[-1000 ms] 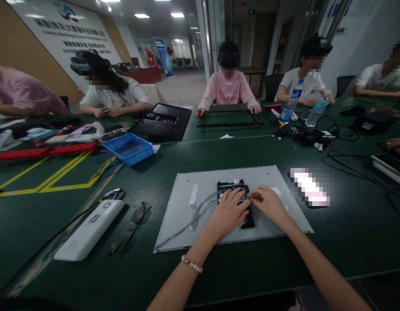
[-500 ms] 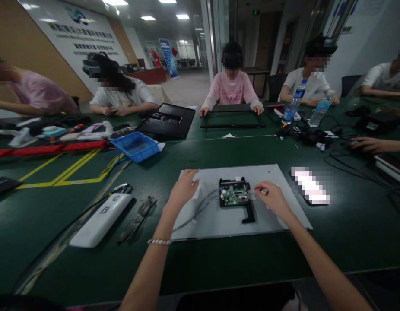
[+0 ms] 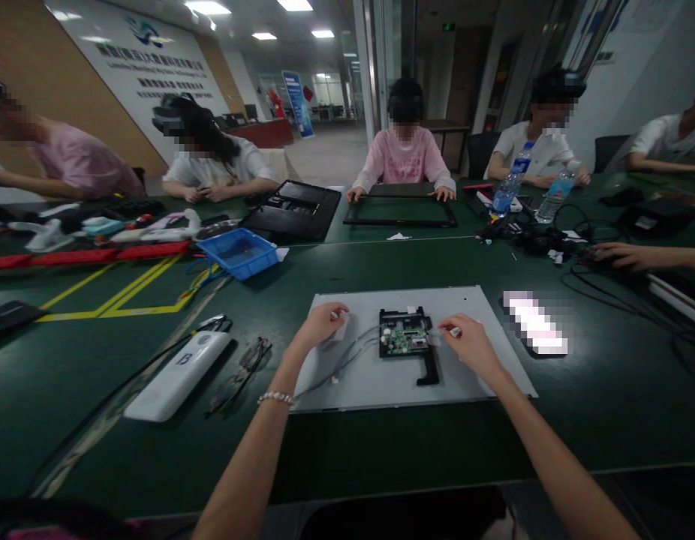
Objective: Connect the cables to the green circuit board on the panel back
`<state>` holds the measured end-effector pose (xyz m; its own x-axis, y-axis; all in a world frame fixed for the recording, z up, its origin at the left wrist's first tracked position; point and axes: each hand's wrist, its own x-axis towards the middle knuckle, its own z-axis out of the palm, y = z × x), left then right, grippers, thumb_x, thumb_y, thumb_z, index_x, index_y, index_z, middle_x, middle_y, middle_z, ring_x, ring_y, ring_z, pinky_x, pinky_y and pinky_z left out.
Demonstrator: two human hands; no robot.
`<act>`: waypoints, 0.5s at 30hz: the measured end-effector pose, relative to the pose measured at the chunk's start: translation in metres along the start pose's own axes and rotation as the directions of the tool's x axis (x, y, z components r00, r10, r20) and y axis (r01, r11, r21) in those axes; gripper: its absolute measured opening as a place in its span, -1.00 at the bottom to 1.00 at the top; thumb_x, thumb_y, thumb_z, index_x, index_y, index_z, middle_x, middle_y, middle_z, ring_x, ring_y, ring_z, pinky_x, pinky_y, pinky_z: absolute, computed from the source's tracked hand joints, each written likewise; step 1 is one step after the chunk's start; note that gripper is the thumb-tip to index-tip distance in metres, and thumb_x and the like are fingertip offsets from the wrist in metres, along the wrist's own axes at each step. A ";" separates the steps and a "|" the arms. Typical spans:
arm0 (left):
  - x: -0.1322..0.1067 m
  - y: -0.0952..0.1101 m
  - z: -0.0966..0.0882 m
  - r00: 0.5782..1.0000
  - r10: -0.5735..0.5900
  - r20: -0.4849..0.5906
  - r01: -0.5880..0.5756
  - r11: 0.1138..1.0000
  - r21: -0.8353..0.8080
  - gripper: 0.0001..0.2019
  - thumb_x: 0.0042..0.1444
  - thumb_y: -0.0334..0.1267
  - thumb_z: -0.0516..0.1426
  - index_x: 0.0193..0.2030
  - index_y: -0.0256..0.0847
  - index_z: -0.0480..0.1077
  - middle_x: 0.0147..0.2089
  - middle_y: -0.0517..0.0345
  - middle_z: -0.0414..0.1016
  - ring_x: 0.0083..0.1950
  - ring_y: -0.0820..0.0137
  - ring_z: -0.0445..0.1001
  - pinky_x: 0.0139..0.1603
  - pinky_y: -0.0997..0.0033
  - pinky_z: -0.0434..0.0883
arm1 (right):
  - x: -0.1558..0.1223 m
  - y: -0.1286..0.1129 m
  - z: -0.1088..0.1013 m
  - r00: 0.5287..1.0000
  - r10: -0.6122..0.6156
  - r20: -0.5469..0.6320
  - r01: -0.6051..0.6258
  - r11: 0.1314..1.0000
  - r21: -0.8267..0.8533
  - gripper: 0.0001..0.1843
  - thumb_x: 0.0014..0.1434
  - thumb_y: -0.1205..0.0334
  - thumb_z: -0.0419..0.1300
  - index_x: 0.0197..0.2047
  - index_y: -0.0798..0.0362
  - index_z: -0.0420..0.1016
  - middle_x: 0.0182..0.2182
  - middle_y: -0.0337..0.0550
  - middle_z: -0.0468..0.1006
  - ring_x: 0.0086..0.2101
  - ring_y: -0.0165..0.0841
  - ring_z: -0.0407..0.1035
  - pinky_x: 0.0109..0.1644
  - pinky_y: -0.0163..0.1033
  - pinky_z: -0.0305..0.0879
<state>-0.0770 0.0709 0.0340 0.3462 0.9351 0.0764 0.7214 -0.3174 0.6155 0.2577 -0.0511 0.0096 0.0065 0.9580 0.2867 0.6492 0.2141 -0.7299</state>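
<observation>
A flat light-grey panel (image 3: 465, 379) lies on the table in front of me, and a green circuit board (image 3: 404, 341) in a black bracket (image 3: 431, 371) rests at its middle. Grey cables (image 3: 353, 356) run from the board's left side toward my left wrist. My left hand (image 3: 322, 324), over the panel's left part, is closed in a pinch on a thin white strip (image 3: 337, 330) like paper or tape. Just right of the board, my right hand (image 3: 472, 346) pinches a small white piece (image 3: 455, 331). A clear strip (image 3: 434, 337) shows between that hand and the bracket.
Left of the panel are eyeglasses (image 3: 240, 375) and a white power bank (image 3: 179, 379) with a cable. A phone (image 3: 536, 322) lies to the right. Farther off are a blue basket (image 3: 240, 255), a black frame (image 3: 401, 223) under a co-worker's hands, and water bottles (image 3: 510, 184).
My left hand has lowered slightly, and its fingers have closed on the white strip, which now shows more. My right hand stays beside the board. The co-worker's black frame has shifted slightly.
</observation>
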 end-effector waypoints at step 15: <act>-0.059 0.042 0.003 0.978 -0.162 -0.134 0.119 0.952 -0.283 -0.74 0.00 -0.10 0.12 -0.30 -0.23 0.49 -0.37 0.13 0.52 -0.37 0.40 0.41 -0.36 0.46 0.30 | 0.000 -0.047 -0.007 0.995 -0.099 0.006 0.096 0.984 0.151 -0.77 0.18 0.30 0.04 -0.17 0.02 0.49 -0.20 -0.14 0.53 -0.20 -0.34 0.40 -0.17 -0.25 0.33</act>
<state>-0.0654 0.0024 0.0525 0.1410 0.9867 0.0805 0.5579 -0.1464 0.8169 0.2324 -0.0628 0.0478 -0.0624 0.9334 0.3533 0.5245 0.3319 -0.7841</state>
